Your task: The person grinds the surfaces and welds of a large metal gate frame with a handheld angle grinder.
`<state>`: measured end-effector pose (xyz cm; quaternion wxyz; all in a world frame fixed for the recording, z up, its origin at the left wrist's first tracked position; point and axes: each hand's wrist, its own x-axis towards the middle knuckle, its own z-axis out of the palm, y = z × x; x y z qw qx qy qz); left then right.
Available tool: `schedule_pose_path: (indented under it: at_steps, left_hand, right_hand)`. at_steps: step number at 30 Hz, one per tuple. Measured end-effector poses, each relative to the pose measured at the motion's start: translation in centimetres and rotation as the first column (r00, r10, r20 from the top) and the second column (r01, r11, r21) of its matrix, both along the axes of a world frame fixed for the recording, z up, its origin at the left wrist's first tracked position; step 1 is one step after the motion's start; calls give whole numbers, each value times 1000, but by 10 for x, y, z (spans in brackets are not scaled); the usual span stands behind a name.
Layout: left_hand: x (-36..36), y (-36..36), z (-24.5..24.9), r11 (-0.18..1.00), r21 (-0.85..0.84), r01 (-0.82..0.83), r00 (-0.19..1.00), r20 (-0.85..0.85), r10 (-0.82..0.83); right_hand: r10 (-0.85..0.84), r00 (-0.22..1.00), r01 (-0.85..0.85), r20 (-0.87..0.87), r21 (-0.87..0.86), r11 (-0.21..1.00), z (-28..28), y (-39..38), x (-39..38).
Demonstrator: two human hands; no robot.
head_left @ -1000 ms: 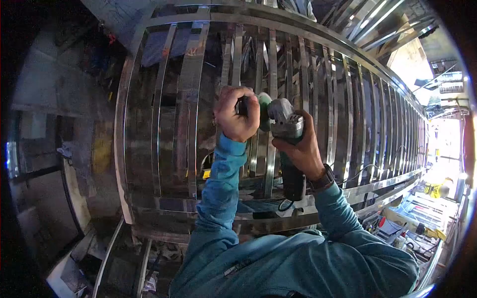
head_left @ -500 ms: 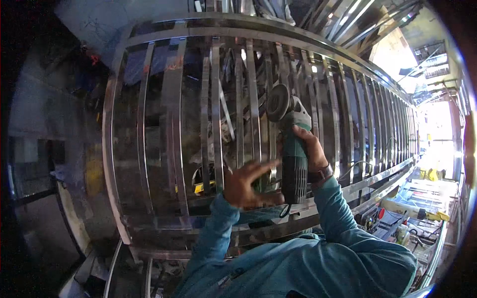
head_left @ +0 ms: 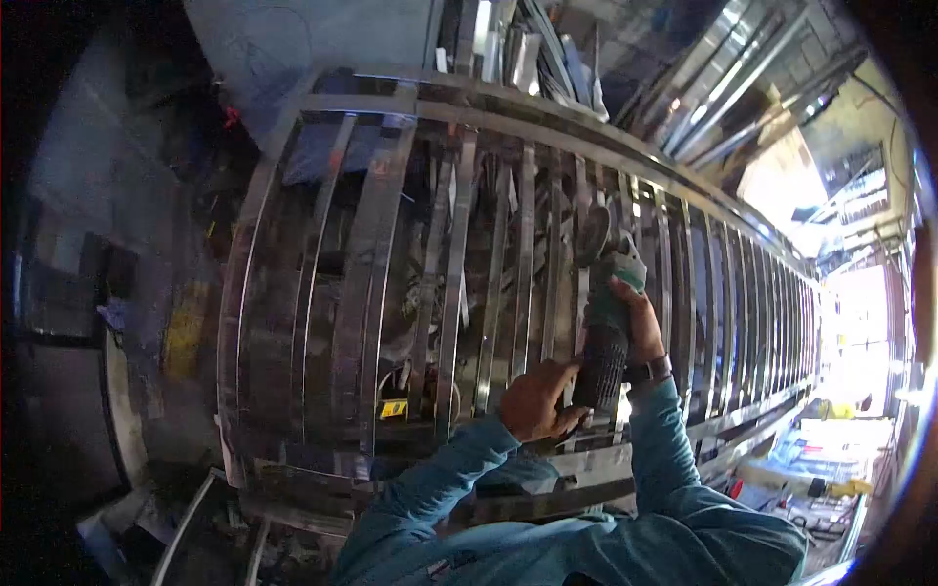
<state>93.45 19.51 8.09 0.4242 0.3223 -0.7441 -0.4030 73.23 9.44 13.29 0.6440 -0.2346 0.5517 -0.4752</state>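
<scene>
A green and dark angle grinder point(head_left: 608, 327) with a round disc point(head_left: 592, 234) is held above a metal frame of parallel bars. My right hand point(head_left: 640, 327) is wrapped around the grinder's body just behind its head, with a band on the wrist. At the rear end of the tool, my left hand point(head_left: 535, 402) has its fingers and thumb on either side of the dark housing, the fingertips partly hidden behind it. Beneath both hands runs the shiny barred metal frame point(head_left: 454, 283).
Long metal profiles point(head_left: 733, 83) lean at the upper right. A yellow object point(head_left: 394, 408) shows through the bars at lower left. Tools and clutter point(head_left: 826, 493) lie at the right near a bright opening. A pale panel point(head_left: 322, 39) stands at the upper left.
My left hand, spread beside the grinder earlier, has closed in on its rear end. The grinder and right hand appear lower and further right, as the whole view has shifted too.
</scene>
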Motion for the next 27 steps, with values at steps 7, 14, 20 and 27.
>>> schedule_pose_path:
  at_steps: [7,14,20,27]
  left_hand:
    - [-25,-61,-10,992,103,-79,982,-161,95]
    - [-46,-145,-22,968,248,24,931,-359,69]
    - [-44,-228,-55,833,418,363,660,-746,87]
    - [-31,-259,-90,794,479,373,534,-811,239]
  right_hand:
    - [4,977,-26,-213,-102,994,21,-63,1]
    - [202,812,-381,-548,-235,894,8,-184,14]
    - [239,341,-695,-909,-73,715,-32,-299,57]
    - [178,-42,-865,-983,125,487,-23,-313,120]
